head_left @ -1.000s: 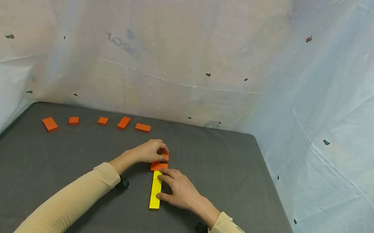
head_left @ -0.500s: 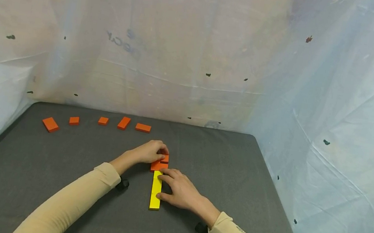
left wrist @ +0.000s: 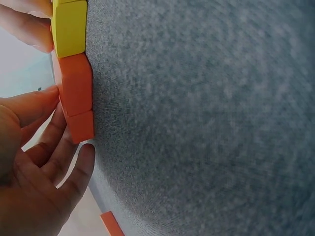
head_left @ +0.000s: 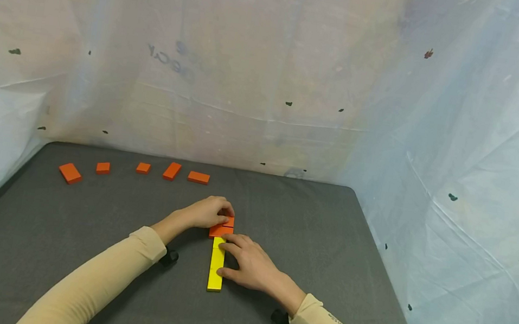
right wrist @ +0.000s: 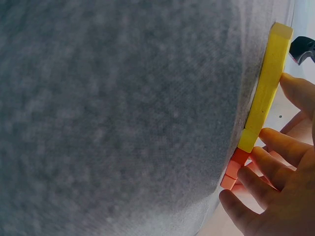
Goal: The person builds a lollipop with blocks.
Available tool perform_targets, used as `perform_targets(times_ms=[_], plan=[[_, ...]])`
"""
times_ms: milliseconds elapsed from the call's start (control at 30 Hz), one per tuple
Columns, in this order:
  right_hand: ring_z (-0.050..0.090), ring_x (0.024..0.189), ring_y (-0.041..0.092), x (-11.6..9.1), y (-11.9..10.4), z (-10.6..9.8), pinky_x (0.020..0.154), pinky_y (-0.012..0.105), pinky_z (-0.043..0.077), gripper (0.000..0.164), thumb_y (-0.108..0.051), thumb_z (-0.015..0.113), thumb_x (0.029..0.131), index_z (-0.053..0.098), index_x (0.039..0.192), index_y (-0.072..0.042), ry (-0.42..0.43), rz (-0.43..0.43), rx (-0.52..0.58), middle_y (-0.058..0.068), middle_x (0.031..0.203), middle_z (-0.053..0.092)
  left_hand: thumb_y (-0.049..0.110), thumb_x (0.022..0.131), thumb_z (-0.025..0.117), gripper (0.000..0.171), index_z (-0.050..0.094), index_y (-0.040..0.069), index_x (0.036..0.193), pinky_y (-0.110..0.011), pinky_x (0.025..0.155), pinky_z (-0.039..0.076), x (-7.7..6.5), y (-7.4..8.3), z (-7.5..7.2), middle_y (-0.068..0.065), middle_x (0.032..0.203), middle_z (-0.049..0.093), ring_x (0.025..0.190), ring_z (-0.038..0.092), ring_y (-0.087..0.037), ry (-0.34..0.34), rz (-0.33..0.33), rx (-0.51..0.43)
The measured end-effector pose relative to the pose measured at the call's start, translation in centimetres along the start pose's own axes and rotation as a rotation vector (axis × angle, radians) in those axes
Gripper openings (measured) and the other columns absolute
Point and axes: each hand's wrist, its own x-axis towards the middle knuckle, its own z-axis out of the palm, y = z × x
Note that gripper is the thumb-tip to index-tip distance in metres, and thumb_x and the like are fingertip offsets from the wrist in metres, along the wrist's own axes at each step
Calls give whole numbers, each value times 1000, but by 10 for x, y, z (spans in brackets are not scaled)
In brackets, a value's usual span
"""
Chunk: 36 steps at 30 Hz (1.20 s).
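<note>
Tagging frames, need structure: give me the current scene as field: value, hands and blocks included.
left hand: curled, thumb and fingers at far orange block
right hand: fingertips along right side of yellow row
near orange block: against yellow row's far end
loose pieces: five orange blocks, spread across far left
surface: dark grey cloth
backdrop: pale sheet, small dark marks

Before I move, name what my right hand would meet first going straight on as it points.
Your right hand would most likely meet the yellow blocks first; it is right at their edge, though exact contact is hard to judge.
</note>
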Motion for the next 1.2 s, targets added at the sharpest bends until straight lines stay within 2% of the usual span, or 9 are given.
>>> perform_targets(times_ms=[967, 1100, 1200], plan=[[44, 146, 23, 1, -1, 1, 114, 46, 44, 62, -46, 71, 99, 58, 149, -13, -15, 14, 4, 4, 159, 47, 11, 102, 68, 14, 75, 13, 114, -37, 86, 56, -5, 1, -2, -2, 109, 67, 94, 62, -16, -22, 12, 1], [45, 145, 23, 1, -1, 1, 114, 46, 44, 61, -46, 72, 98, 59, 149, -14, -11, 15, 6, 4, 158, 47, 12, 102, 68, 14, 75, 12, 115, -38, 87, 57, -5, -2, -3, -3, 110, 67, 95, 63, -16, -2, 29, -9], [45, 145, 23, 2, -1, 1, 113, 46, 44, 61, -46, 72, 98, 59, 148, -14, -5, 15, 6, 4, 158, 48, 14, 102, 68, 17, 74, 9, 117, -39, 86, 58, -8, -7, -6, -4, 111, 66, 97, 64, -18, 45, 39, -18]])
